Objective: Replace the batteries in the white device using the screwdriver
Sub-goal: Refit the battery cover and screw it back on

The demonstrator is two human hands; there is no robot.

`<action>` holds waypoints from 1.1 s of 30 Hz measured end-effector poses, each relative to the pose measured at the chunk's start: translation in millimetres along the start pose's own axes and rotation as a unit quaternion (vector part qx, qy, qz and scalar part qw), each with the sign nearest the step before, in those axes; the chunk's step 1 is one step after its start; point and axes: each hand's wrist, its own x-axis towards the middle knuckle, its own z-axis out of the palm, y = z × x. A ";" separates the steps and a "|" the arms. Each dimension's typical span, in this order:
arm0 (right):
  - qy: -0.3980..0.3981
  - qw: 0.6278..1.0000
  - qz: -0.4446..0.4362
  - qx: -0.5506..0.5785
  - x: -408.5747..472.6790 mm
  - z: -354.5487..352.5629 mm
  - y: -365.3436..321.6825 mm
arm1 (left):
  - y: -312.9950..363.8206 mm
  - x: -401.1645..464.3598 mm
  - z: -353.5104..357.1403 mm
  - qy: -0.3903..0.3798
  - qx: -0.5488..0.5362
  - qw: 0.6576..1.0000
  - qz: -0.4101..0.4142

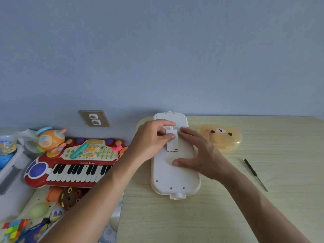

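The white device [175, 174] lies face down on the wooden table, long axis pointing away from me. A small white battery cover [172, 142] is tilted up over the device's upper half. My left hand [154, 140] pinches the cover's top between thumb and fingers. My right hand [198, 153] lies flat on the device just right of the cover, fingers spread, thumb on the device's middle. The black screwdriver [255, 174] lies loose on the table to the right, clear of both hands. The battery bay under the cover is hidden.
A yellow translucent bear-face box [221, 136] sits at the back right of the table [192, 221]. Left of the table, a red toy keyboard [73, 163], an orange round toy [50, 139] and several other toys crowd a lower surface. A wall socket [94, 118] is behind.
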 end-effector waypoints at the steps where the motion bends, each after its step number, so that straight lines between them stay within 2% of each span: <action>1: 0.000 1.000 0.000 -0.001 0.2 0.0 -0.1 | -0.1 0.3 -0.3 -0.001 -0.002 1.000 -0.001; 11: -0.002 1.000 -0.005 -0.002 -1.8 -0.5 -0.9 | -1.0 -3.8 4.9 0.011 0.004 1.000 0.014; 18: -0.004 1.000 -0.006 -0.003 -2.3 -1.0 -0.9 | -8.4 -4.4 6.9 0.019 0.099 0.993 0.063; 23: -0.003 1.000 -0.009 0.000 -2.9 -1.5 -1.4 | -13.4 -6.3 9.5 0.010 0.109 0.990 0.089; 27: -0.004 1.000 -0.010 -0.001 -3.7 -1.4 -1.5 | -13.9 -9.2 13.1 0.057 0.142 0.982 0.113; 31: -0.003 1.000 -0.006 -0.007 -3.2 -2.0 -1.2 | -14.2 -19.4 19.4 0.088 0.242 0.950 0.174; 33: -0.002 1.000 -0.007 -0.013 -3.4 -2.3 -2.4 | -15.3 -22.5 18.4 0.078 0.226 0.959 0.153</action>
